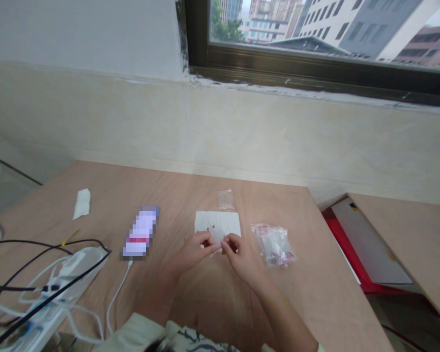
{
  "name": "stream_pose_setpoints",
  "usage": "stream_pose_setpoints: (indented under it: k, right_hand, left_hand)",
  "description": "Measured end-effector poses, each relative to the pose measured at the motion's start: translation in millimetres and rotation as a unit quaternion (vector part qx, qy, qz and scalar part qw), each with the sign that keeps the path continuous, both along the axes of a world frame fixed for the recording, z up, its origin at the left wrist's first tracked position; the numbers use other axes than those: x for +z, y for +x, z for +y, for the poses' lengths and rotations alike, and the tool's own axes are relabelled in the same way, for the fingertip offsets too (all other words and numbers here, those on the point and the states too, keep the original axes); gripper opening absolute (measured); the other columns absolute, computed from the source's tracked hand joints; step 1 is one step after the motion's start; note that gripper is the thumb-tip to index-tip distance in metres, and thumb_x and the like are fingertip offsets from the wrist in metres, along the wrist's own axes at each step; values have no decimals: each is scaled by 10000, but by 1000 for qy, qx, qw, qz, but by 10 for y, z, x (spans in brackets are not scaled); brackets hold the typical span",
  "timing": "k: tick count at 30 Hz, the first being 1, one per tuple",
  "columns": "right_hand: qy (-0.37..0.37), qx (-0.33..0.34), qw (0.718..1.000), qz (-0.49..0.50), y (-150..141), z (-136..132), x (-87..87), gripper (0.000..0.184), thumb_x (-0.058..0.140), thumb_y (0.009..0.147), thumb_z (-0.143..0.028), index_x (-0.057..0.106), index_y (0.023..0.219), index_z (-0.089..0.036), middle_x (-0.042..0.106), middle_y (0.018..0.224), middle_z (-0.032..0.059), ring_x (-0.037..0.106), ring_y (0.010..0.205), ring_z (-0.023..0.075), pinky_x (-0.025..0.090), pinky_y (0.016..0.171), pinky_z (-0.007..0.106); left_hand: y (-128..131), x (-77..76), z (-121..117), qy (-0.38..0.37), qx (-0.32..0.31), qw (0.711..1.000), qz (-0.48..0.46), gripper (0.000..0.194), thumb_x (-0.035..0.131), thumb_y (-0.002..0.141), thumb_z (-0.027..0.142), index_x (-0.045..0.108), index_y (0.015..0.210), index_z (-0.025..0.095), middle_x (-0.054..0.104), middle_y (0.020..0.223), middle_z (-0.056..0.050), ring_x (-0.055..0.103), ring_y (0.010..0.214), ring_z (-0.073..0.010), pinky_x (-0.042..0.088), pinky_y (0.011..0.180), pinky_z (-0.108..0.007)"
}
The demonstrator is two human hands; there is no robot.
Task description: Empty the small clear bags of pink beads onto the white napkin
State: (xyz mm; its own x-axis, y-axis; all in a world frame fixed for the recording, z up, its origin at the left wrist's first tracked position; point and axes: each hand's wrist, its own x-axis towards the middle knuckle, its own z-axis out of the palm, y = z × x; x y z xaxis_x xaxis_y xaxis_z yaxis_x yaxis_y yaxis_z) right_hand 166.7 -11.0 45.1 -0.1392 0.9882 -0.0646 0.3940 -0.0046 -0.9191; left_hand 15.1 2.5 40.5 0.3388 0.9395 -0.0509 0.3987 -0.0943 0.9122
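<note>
Hands [195, 250] [239, 252] in pinch on pale scrap [216, 251] at near edge of paper [225, 223], room toward phone [141, 232] and bag [274, 244]

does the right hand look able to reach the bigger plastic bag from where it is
Probably yes: the bigger plastic bag lies on the table just to the right of the right hand, and nothing visible between them seems to block the way.

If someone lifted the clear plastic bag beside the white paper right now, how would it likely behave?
The clear plastic bag would probably sag and fold, since its film looks thin and crinkled. Its pinkish-purple contents might slide around, being bunched toward the near end. Lying flat, it seems unlikely to roll.
</note>
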Motion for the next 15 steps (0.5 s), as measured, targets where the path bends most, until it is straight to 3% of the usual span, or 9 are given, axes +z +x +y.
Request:
stream_pose_setpoints:
  k: [3,5,11,15]
  right_hand:
    - [-6,-44,999,-32,75,30,-10,178,442,713,-246,448,544,-190,463,501,-14,438,503,133,303,486,239]
    - [-9,-49,998,-37,105,49,12,181,444,713,-247,464,544,-186,475,502,-10,445,498,133,303,481,238]
    - [-5,19,1000,-1,14,64,105,171,429,740,-250,479,593,-178,485,556,-12,452,542,121,329,519,225]
    - [-4,35,999,-28,-33,49,94,144,421,738,-220,444,604,-175,460,560,-18,434,546,117,322,519,221]
  left_hand:
    - [-94,24,40,13,68,997,24,237,497,701,260,429,498,158,416,493,56,410,502,-86,338,515,-205]
    - [-137,52,60,12,77,996,32,213,495,707,273,459,533,156,442,516,50,423,519,-91,339,514,-204]
    - [-50,91,42,3,-82,997,14,199,437,758,278,553,654,154,518,622,25,461,601,-100,358,567,-204]
    - [36,37,7,18,-61,998,19,199,432,740,227,497,570,148,458,560,43,429,562,-88,344,553,-198]
